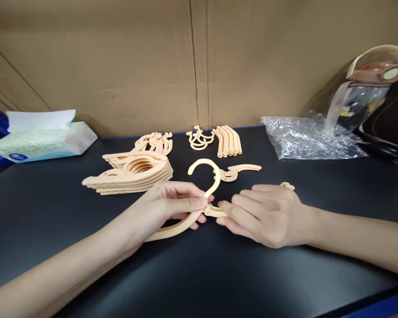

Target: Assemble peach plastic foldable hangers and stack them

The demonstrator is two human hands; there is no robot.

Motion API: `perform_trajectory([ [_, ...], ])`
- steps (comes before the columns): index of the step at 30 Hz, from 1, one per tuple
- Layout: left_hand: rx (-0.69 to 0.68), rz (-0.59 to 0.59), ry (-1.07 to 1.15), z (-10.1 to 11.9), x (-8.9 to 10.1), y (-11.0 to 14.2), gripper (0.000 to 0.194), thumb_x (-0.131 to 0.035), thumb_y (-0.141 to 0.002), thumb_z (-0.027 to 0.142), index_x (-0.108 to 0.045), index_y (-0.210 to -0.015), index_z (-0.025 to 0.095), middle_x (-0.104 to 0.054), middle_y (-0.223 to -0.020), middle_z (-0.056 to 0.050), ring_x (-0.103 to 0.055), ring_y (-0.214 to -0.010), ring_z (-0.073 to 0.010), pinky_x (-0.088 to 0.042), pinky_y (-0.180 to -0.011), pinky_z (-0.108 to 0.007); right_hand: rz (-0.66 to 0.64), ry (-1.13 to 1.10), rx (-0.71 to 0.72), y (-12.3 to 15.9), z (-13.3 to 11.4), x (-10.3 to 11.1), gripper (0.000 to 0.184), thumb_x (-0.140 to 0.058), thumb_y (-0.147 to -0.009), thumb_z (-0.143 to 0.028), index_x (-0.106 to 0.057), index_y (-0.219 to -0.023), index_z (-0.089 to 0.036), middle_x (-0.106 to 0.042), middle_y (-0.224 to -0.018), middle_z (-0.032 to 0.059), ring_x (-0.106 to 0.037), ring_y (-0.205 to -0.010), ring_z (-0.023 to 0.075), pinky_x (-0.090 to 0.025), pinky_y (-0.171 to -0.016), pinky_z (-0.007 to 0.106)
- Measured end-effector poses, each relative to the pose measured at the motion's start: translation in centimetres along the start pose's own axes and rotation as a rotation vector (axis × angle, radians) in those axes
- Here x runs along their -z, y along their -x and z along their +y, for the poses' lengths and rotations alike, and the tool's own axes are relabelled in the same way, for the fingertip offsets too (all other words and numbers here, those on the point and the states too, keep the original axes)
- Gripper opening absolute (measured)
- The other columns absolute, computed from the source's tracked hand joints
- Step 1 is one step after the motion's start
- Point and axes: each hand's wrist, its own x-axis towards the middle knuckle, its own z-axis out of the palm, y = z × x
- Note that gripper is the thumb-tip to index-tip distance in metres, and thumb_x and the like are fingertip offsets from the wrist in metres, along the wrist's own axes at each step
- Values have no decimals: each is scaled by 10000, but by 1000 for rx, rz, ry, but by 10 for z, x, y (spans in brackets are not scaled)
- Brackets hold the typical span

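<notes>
A cream plastic clothes hanger (177, 229) is held low over the black table. My left hand (174, 201) pinches it at the base of its upright hook, between thumb and fingers. One curved arm of it runs down to the left beneath my wrist. My right hand (267, 216) is closed around a hanger arm (215, 212) whose end meets the joint below the hook. Most of that arm is hidden under my fingers; a small cream tip (287, 186) shows beyond my knuckles. Just behind the hook lie loose curved hanger pieces (230, 173).
A stack of hanger pieces (132, 174) lies left, with curved pieces (157, 143) behind it. Hooks (199, 139) and a row of straight arms (228, 140) sit at the back. A tissue pack (46, 141), a clear plastic bag (308, 139) and a bottle (368, 92) flank the table.
</notes>
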Motion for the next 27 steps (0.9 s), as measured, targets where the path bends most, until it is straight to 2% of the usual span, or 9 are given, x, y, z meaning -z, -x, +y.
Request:
perform_trajectory([
  [16,73,55,-27,9,-9,2,127,-810,-712,302,-787,-709,177,-754,-689,-27,-664,-633,-114,-535,-613,-167,-40,-42,35,-1,2,1,289,-518,-1017,-252,-663,-798,-132,-546,-583,-45,-439,-503,94,-311,-467,274],
  [27,5,5,-41,1,-8,-3,247,-830,-726,406,-715,-722,187,-679,-638,19,-636,-627,-118,-524,-616,-203,-59,-43,20,-2,2,-1,345,-486,-1028,-252,-629,-730,-152,-526,-570,-48,-433,-498,96,-308,-478,282],
])
